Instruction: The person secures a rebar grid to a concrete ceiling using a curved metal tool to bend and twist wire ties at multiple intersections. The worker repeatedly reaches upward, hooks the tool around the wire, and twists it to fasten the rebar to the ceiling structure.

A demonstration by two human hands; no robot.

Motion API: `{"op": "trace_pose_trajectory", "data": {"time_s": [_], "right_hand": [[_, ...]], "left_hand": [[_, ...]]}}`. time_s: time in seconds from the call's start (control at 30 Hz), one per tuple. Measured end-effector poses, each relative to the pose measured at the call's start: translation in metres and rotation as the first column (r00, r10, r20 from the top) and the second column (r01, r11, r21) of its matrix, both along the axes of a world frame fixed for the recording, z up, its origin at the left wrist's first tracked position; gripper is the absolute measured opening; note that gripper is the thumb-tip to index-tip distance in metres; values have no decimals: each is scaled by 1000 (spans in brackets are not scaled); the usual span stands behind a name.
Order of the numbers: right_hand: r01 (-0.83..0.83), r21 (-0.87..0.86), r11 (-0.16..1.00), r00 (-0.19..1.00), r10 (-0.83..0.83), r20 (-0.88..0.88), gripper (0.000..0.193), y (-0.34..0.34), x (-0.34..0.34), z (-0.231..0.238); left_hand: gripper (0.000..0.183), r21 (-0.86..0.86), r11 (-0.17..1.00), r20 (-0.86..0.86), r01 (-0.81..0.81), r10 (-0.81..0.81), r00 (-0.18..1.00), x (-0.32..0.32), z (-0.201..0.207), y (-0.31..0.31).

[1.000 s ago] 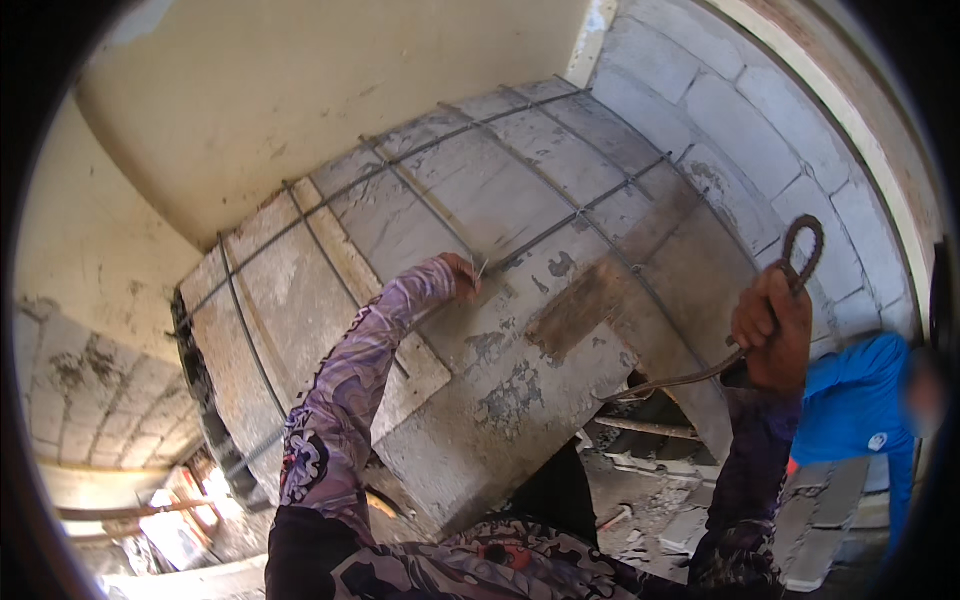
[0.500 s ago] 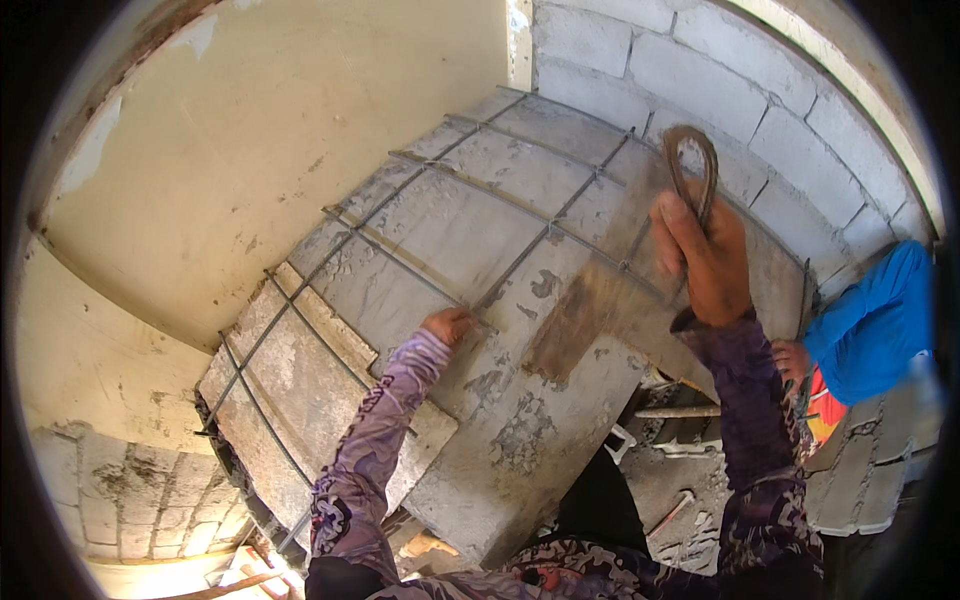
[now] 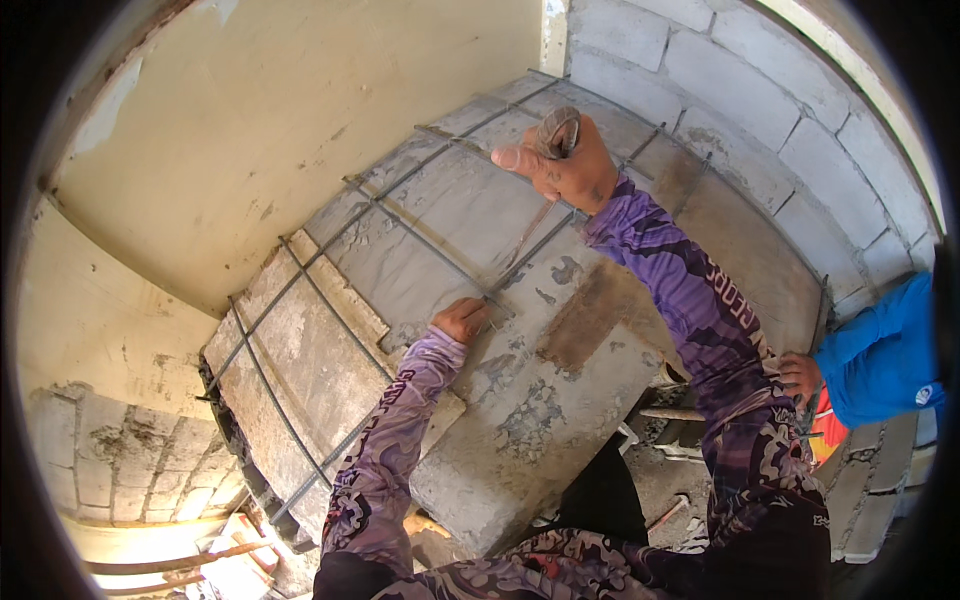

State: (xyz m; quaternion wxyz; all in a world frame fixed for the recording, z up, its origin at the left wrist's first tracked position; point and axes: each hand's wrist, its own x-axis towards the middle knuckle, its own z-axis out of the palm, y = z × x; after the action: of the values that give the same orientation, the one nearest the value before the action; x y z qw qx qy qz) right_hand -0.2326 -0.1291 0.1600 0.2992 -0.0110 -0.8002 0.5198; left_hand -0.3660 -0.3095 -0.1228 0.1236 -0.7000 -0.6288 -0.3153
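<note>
My left hand [image 3: 461, 320] rests on a crossing of the rebar grid [image 3: 400, 225], fingers pinched at the steel bars there. The grid of thin steel bars lies over grey formwork boards [image 3: 520, 400] stained with cement. My right hand [image 3: 556, 158] is raised above the grid, closed around the looped handle of a metal hook tool [image 3: 540, 205]. The tool's thin shaft runs down from my fist toward the crossing by my left hand. Both arms wear purple patterned sleeves.
A plastered beige wall [image 3: 280, 130] rises at the left and a grey block wall [image 3: 760, 100] at the right. Another person in a blue sleeve [image 3: 880, 350] stands at the right edge, a hand [image 3: 800, 375] near my right arm. Rubble and timber lie below.
My right hand swung the hook tool from far right up and left, over the grid. My left hand stayed on a bar crossing while the view shifted.
</note>
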Motion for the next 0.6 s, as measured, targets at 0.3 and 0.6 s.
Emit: {"op": "trace_pose_trajectory", "data": {"time_s": [0.3, 0.6], "right_hand": [[-68, -85, 994, 997, 70, 25, 48, -1, -6, -14], [-274, 336, 901, 949, 310, -55, 53, 5, 12, -13]], "left_hand": [[24, 13, 1000, 0, -13, 13, 1000, -3, -4, 2], [23, -91, 995, 74, -28, 34, 997, 0, -3, 9]]}}
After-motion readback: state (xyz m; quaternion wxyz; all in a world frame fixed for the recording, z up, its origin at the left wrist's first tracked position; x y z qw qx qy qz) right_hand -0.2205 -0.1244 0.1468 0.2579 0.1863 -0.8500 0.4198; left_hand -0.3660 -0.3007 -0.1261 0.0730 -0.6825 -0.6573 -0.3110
